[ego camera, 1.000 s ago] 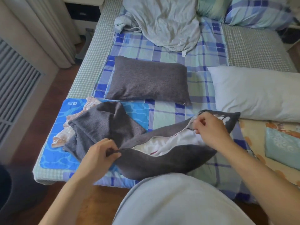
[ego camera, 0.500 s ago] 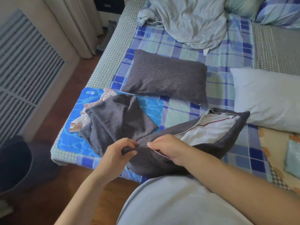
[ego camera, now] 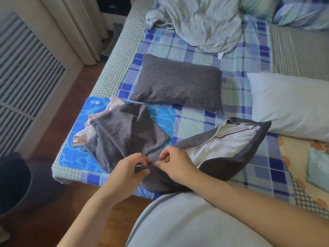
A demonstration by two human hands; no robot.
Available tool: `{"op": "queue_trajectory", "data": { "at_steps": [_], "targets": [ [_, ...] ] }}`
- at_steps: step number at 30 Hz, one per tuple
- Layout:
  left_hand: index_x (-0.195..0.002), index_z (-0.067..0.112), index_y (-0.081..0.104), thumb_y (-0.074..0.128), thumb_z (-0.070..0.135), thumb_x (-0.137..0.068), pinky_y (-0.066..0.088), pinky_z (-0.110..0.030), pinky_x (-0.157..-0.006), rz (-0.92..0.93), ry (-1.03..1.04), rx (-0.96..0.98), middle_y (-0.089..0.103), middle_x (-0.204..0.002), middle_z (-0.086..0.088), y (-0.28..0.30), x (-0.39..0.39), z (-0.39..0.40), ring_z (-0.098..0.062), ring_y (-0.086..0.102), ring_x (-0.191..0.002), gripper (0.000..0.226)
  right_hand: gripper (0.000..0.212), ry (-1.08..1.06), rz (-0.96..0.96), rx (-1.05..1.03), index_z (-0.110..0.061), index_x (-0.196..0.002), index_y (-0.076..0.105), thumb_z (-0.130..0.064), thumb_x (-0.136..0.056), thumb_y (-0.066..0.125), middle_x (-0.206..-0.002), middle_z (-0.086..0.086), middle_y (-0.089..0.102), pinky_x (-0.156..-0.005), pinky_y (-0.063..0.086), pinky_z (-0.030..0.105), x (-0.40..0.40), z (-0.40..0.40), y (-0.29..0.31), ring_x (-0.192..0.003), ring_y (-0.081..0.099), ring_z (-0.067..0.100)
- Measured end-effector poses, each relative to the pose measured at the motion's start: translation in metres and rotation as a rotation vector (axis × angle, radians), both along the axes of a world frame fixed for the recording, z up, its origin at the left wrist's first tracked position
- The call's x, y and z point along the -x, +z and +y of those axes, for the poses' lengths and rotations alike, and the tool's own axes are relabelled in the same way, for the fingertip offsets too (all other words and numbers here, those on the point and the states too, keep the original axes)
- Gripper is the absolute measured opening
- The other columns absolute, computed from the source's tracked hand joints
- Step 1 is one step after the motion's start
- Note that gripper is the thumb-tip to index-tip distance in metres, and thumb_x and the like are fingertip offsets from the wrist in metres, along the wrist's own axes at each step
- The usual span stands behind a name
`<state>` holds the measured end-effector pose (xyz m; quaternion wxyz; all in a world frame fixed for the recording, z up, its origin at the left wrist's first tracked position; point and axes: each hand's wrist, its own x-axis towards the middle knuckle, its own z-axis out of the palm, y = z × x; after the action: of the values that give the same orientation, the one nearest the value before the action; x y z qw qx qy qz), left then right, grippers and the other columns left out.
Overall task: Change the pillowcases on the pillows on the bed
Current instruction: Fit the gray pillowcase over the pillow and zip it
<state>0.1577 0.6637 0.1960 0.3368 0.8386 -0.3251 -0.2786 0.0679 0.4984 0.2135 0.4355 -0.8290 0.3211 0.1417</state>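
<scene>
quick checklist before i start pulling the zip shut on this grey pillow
1. Left hand pinches the closed end of the grey pillowcase to anchor it: ok.
2. Right hand pinches the small metal zipper pull: ok, though the pull is tiny in this view.
3. White inner pillow tucked clear of the zip line: not ok, it bulges out of the open seam.
4. Far corner of the inner pillow seated in the case: cannot tell, hidden.
5. Spare grey cover clear of the zip: ok, it lies beside the hands, not over the seam.
</scene>
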Motion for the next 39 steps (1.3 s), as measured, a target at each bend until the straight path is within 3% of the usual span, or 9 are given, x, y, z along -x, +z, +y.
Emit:
{"op": "queue_trajectory", "data": {
  "at_steps": [4, 9, 16, 23, 26, 30, 33, 36, 39],
  "targets": [
    [-0.080, 0.026, 0.063, 0.076, 0.009, -0.086, 0.055, -0.022, -0.078, 0.004, 0.013, 0.007, 0.068, -0.099, 0.027, -0.001, -0.001, 0.002, 0.000, 0.065, -0.094, 0.022, 0.022, 0.050, 0.023, -0.064, -0.023, -0.109, 0.073, -0.029, -0.088, 0.075, -0.101, -0.005, 0.072, -0.088, 0.055, 0.031, 0.002, -0.001, 0.000, -0.094, 0.064, 0.011],
    [-0.084, 0.022, 0.065, 0.073, 0.007, -0.089, 0.055, -0.017, -0.080, 0.050, 0.034, 0.018, 0.068, -0.100, 0.026, 0.000, 0.001, 0.007, 0.001, 0.064, -0.098, 0.018, 0.003, -0.106, 0.007, -0.097, -0.026, -0.091, 0.074, -0.023, -0.089, 0.074, -0.090, -0.009, 0.070, -0.084, 0.055, 0.028, 0.001, 0.000, -0.001, -0.087, 0.063, 0.007],
    [-0.081, 0.025, 0.063, 0.074, 0.009, -0.088, 0.057, -0.022, -0.080, 0.031, 0.010, -0.011, 0.069, -0.101, 0.024, -0.001, -0.002, 0.008, 0.003, 0.064, -0.096, 0.021, 0.013, -0.077, 0.067, -0.171, -0.024, -0.102, 0.075, -0.020, -0.089, 0.074, -0.099, -0.006, 0.071, -0.084, 0.052, 0.025, 0.000, 0.005, -0.001, -0.093, 0.063, 0.008],
    [-0.079, 0.026, 0.059, 0.074, 0.012, -0.088, 0.057, -0.029, -0.082, 0.013, -0.007, -0.037, 0.068, -0.103, 0.023, -0.001, -0.004, 0.007, 0.001, 0.064, -0.095, 0.022, 0.004, -0.230, 0.078, -0.210, -0.024, -0.091, 0.071, -0.021, -0.093, 0.069, -0.090, -0.009, 0.066, -0.078, 0.049, 0.024, -0.001, 0.002, -0.001, -0.086, 0.060, 0.007],
    [-0.086, 0.030, 0.052, 0.071, 0.027, -0.089, 0.055, -0.034, -0.077, -0.102, -0.116, -0.152, 0.060, -0.098, 0.020, 0.003, -0.004, 0.002, -0.005, 0.060, -0.087, 0.020, 0.006, -0.114, 0.059, -0.051, -0.023, -0.090, 0.063, -0.025, -0.096, 0.065, -0.091, -0.007, 0.064, -0.083, 0.053, 0.029, -0.001, 0.007, 0.004, -0.088, 0.060, 0.010],
    [-0.093, 0.029, 0.052, 0.064, 0.043, -0.089, 0.048, -0.035, -0.066, -0.338, -0.236, -0.186, 0.051, -0.092, 0.014, 0.004, -0.001, -0.015, -0.013, 0.056, -0.087, 0.019, 0.009, 0.148, -0.021, 0.194, -0.025, -0.097, 0.048, -0.029, -0.101, 0.054, -0.101, 0.000, 0.062, -0.073, 0.044, 0.029, -0.002, 0.019, 0.016, -0.086, 0.053, 0.015],
    [-0.080, 0.026, 0.052, 0.069, 0.038, -0.085, 0.046, -0.035, -0.059, -0.381, -0.182, -0.177, 0.047, -0.079, 0.013, 0.002, 0.001, -0.020, -0.015, 0.055, -0.077, 0.021, 0.007, 0.066, -0.001, 0.127, -0.021, -0.100, 0.053, -0.028, -0.101, 0.054, -0.102, 0.001, 0.063, -0.076, 0.047, 0.029, -0.002, 0.017, 0.013, -0.088, 0.055, 0.015],
    [-0.080, 0.025, 0.055, 0.073, 0.037, -0.084, 0.045, -0.032, -0.061, -0.304, -0.095, -0.203, 0.048, -0.077, 0.014, -0.001, 0.005, -0.019, -0.010, 0.050, -0.074, 0.022, 0.013, -0.113, 0.076, -0.133, -0.016, -0.091, 0.064, -0.027, -0.097, 0.062, -0.089, 0.000, 0.066, -0.077, 0.051, 0.030, 0.000, 0.007, 0.005, -0.084, 0.060, 0.015],
    [-0.083, 0.027, 0.058, 0.075, 0.037, -0.084, 0.046, -0.030, -0.064, -0.256, -0.082, -0.213, 0.050, -0.079, 0.015, -0.003, 0.004, -0.018, -0.007, 0.050, -0.075, 0.020, 0.010, 0.073, -0.018, -0.044, -0.024, -0.087, 0.060, -0.028, -0.095, 0.064, -0.086, -0.005, 0.065, -0.080, 0.055, 0.035, 0.004, 0.002, 0.003, -0.083, 0.061, 0.014]
  ]
}}
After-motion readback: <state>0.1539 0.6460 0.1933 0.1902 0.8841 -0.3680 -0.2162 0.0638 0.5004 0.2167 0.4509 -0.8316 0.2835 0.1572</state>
